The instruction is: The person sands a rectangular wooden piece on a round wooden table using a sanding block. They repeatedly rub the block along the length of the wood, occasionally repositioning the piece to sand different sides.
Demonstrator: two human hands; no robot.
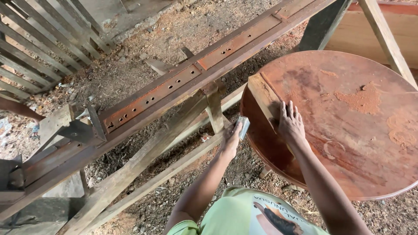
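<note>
Here, a left hand [230, 141] closed around a small pale grey block [243, 127], fingers wrapped over its lower end, upper end poking out above the knuckles and pressed against the dark rim of a round reddish wooden tabletop [348, 113]. Block thus between the curled fingers and the table's left edge, touching both. Right hand [291, 124] flat on the tabletop just beside, fingers straight and slightly spread, holding nothing, fingertips on a pale wooden batten [263, 98] fixed across the top near the rim. Patches of reddish sawdust [363, 100] scattered over the surface farther right, well apart from either hand. Left of the table, a long rusty steel channel [187, 80] with punched holes, running diagonally over rough timber beams [143, 159]. Gravelly dirt ground [174, 26] beneath, wooden slats [39, 43] in the upper left corner
</note>
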